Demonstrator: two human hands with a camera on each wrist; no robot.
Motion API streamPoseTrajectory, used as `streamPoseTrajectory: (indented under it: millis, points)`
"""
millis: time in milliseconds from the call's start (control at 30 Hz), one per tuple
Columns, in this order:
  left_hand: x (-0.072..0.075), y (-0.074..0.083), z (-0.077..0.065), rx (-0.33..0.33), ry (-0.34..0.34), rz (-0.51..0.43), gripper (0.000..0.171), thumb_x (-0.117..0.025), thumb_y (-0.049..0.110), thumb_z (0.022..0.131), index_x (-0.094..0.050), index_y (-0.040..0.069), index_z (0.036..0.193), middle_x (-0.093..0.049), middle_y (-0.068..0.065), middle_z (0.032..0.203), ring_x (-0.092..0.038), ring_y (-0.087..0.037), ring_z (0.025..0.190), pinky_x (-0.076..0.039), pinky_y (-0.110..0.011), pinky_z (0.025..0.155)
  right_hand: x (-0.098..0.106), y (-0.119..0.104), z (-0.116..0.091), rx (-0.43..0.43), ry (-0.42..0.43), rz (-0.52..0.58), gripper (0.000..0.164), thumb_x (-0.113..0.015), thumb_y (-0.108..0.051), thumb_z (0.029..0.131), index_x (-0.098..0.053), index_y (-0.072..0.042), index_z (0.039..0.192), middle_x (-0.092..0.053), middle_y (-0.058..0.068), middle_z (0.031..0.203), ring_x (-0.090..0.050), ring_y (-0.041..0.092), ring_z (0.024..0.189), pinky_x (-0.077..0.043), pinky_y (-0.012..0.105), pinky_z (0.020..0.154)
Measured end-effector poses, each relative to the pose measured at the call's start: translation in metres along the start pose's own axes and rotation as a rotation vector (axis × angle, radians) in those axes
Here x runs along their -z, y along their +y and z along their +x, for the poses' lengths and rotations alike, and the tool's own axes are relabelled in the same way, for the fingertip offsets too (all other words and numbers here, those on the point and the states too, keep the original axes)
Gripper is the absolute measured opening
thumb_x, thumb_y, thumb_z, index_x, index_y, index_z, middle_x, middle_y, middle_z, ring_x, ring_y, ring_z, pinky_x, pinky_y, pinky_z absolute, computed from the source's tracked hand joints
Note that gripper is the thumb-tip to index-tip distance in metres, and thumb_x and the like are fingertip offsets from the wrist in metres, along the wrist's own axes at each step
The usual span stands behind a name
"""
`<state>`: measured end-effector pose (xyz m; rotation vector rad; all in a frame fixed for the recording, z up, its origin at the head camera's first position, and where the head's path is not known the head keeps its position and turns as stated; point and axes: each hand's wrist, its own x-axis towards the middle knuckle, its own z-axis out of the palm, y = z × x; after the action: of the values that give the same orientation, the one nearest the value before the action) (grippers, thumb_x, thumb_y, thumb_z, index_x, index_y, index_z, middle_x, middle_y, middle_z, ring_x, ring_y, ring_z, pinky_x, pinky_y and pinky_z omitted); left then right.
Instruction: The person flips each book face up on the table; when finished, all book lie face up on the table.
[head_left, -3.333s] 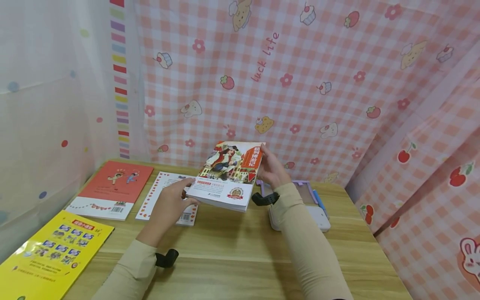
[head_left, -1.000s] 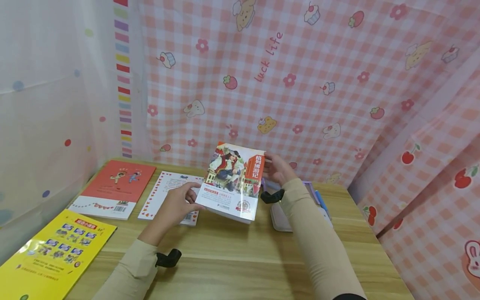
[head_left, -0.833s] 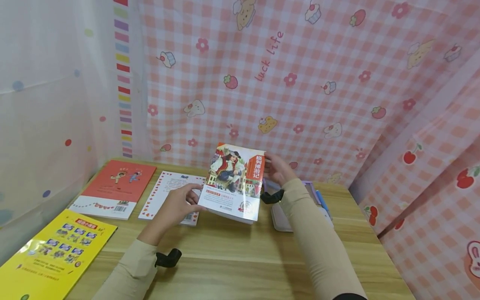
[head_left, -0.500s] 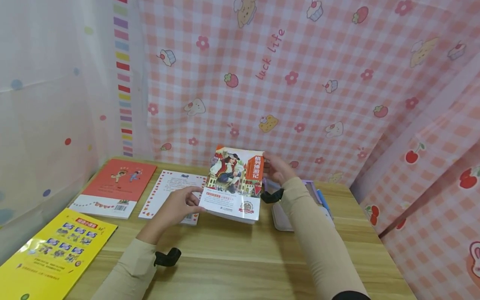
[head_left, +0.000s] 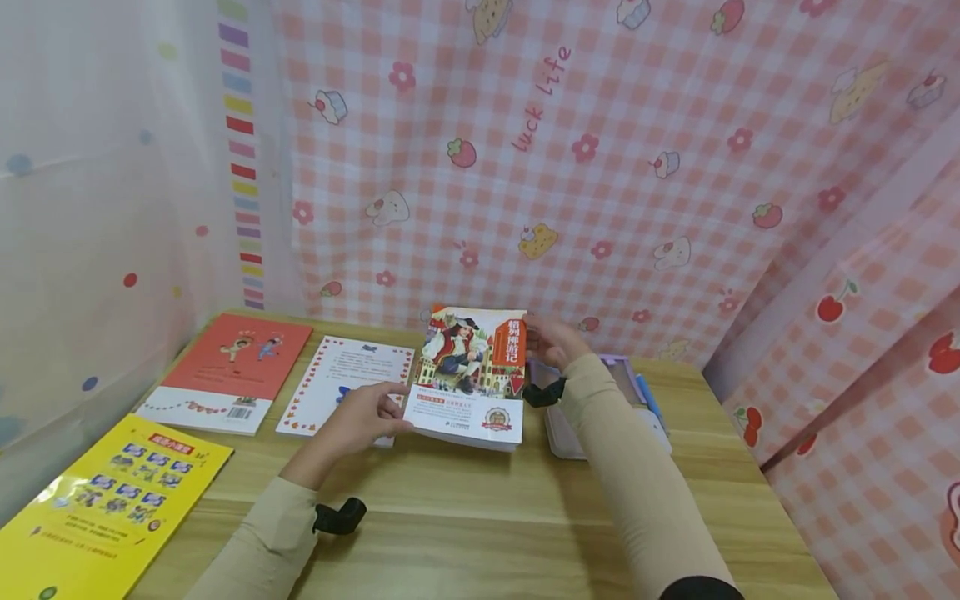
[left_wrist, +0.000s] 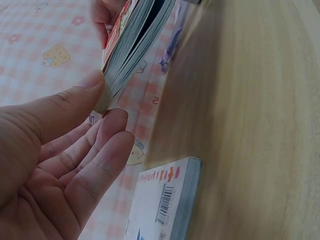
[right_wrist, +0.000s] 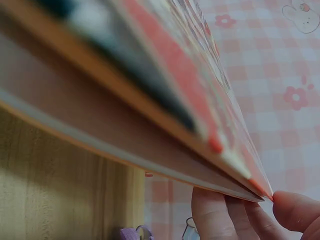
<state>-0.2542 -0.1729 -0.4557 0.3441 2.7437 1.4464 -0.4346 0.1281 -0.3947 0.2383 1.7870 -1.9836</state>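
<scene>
A thick paperback book, its cover showing a figure in a hat and red-and-white clothes, is held above the table with its far end tilted. My left hand pinches its near left corner; in the left wrist view the thumb lies on the cover and the fingers underneath, the page edges slightly parted. On the far right edge my right hand grips the book; in the right wrist view, thumb and fingers close on one corner. A white book with a red-patterned border lies beneath and behind my left hand.
Flat on the wooden table at left lie a red-and-white book and a yellow book. Partly behind my right forearm is a pale case with a purple-framed lid, a blue pen beside it. A checked curtain hangs behind.
Held in both hands, the book has shifted right and lower in the head view, and its tilt has changed slightly. Both hands moved with it. The other books stayed put.
</scene>
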Motion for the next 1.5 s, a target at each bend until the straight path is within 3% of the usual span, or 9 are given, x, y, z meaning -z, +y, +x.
streamPoseTrajectory:
  millis: [167,600,1000,1267,1500]
  points:
    - [-0.002,0.0,-0.001,0.019,0.002,0.011,0.057,-0.084,0.013,0.084,-0.06,-0.004,0.133,-0.071,0.0,0.084,-0.066,-0.012,0.074,-0.055,-0.032,0.07,0.001,0.003,0.003,0.007,-0.001,-0.066,0.02,-0.047,-0.02,0.109,-0.058,-0.004,0.105,-0.068,0.006,0.083,-0.063,0.019,0.073,-0.054,0.031,0.063]
    - [-0.004,-0.002,0.0,0.059,-0.035,0.007,0.059,-0.084,0.014,0.085,-0.059,-0.003,0.135,-0.071,0.001,0.084,-0.066,-0.012,0.073,-0.055,-0.032,0.069,0.004,0.008,0.008,-0.041,0.02,-0.057,0.018,-0.046,-0.021,0.109,-0.056,-0.005,0.106,-0.067,0.007,0.086,-0.064,0.021,0.076,-0.055,0.033,0.063]
    - [-0.007,-0.003,0.0,0.068,-0.034,0.02,0.058,-0.084,0.013,0.084,-0.06,-0.004,0.134,-0.071,0.001,0.083,-0.065,-0.012,0.072,-0.054,-0.032,0.069,0.005,0.011,0.011,-0.048,-0.017,-0.099,0.02,-0.044,-0.02,0.11,-0.056,-0.004,0.106,-0.066,0.008,0.087,-0.063,0.021,0.076,-0.056,0.032,0.063]
    - [-0.007,-0.005,0.0,0.086,-0.051,-0.01,0.058,-0.083,0.011,0.085,-0.059,-0.004,0.135,-0.071,0.0,0.085,-0.066,-0.013,0.073,-0.055,-0.031,0.067,0.007,0.013,0.012,-0.075,-0.034,-0.126,0.024,-0.043,-0.021,0.11,-0.058,-0.003,0.106,-0.067,0.007,0.088,-0.063,0.021,0.08,-0.055,0.033,0.068]
    - [-0.009,-0.007,0.0,0.114,-0.068,-0.04,0.058,-0.082,0.009,0.085,-0.057,-0.004,0.136,-0.071,-0.002,0.086,-0.066,-0.014,0.075,-0.055,-0.031,0.068,0.007,0.015,0.016,-0.09,-0.016,-0.118,0.023,-0.044,-0.021,0.109,-0.059,-0.003,0.107,-0.067,0.009,0.088,-0.064,0.022,0.077,-0.055,0.033,0.065]
